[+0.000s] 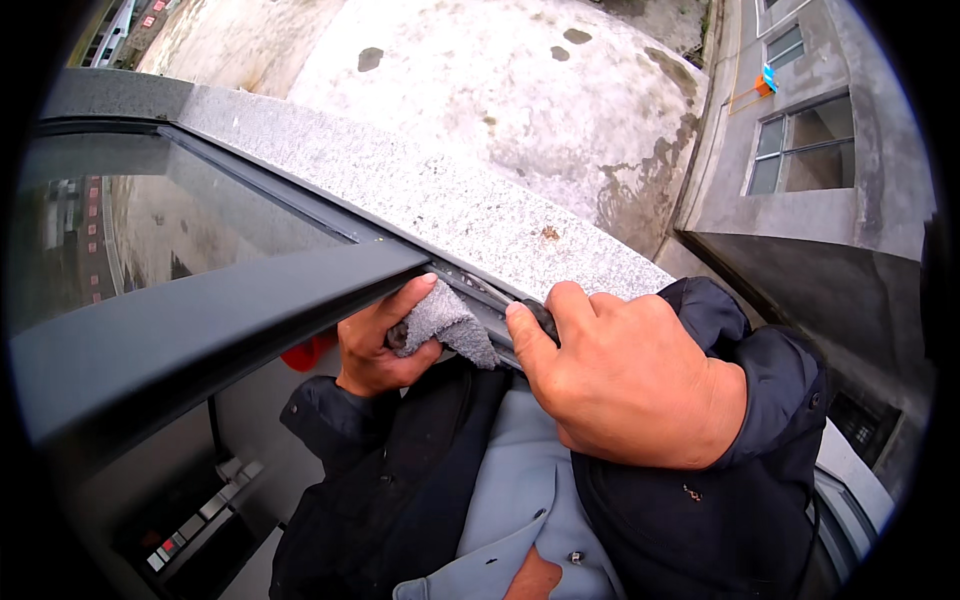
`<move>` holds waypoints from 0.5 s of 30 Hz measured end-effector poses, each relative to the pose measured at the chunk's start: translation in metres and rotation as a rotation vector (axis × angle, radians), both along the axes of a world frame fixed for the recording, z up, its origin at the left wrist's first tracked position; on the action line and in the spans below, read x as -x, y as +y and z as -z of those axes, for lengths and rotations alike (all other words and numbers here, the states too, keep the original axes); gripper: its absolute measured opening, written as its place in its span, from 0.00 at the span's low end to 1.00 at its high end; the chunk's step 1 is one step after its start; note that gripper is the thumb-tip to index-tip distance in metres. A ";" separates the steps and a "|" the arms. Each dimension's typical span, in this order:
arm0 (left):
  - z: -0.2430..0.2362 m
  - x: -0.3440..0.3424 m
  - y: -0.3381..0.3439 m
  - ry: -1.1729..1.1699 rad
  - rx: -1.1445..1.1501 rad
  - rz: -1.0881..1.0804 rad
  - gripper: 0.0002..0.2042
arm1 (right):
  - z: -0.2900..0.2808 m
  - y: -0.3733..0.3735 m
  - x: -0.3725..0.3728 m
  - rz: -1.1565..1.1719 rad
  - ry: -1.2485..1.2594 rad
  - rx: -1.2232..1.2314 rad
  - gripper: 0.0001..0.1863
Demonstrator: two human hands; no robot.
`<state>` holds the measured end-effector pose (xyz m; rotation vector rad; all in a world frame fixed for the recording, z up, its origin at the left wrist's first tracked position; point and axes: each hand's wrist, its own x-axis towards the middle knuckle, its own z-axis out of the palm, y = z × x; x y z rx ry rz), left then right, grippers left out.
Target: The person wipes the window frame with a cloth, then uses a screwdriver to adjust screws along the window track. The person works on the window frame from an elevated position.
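My left hand (372, 348) is closed around a crumpled grey cloth (440, 322), its index fingertip at the end corner of the dark window sash (215, 300). The cloth lies against the dark window track (462, 284). From the right, my right hand (630, 380) grips what looks like a screwdriver (541, 316), with a dark handle and a thin metal shaft. That shaft lies along the track, pointing towards the sash corner. Its tip is too small to make out clearly, and my fingers cover most of the handle.
A speckled stone sill (430, 185) runs outside the track, with a small brown patch on it. Beyond it lies stained concrete ground (480, 90) far below. A grey building (820, 215) stands at right. Something red (308, 353) shows under the sash, indoors.
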<state>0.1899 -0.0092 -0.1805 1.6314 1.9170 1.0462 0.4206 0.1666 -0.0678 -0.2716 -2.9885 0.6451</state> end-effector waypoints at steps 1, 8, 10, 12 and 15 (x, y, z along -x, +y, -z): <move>0.001 0.001 0.000 0.012 -0.006 0.008 0.33 | 0.002 -0.001 0.002 0.001 0.015 0.009 0.13; 0.003 0.000 -0.001 -0.007 -0.016 0.007 0.33 | 0.022 -0.006 0.021 0.044 0.073 -0.004 0.10; 0.002 0.000 -0.001 0.011 -0.019 0.012 0.33 | 0.027 -0.010 0.022 0.060 0.098 -0.023 0.11; 0.001 0.000 -0.002 0.025 -0.010 0.012 0.33 | 0.032 -0.015 0.024 0.076 0.117 -0.037 0.11; 0.005 0.001 -0.001 0.022 -0.007 0.007 0.33 | 0.041 -0.019 0.031 0.098 0.113 -0.033 0.17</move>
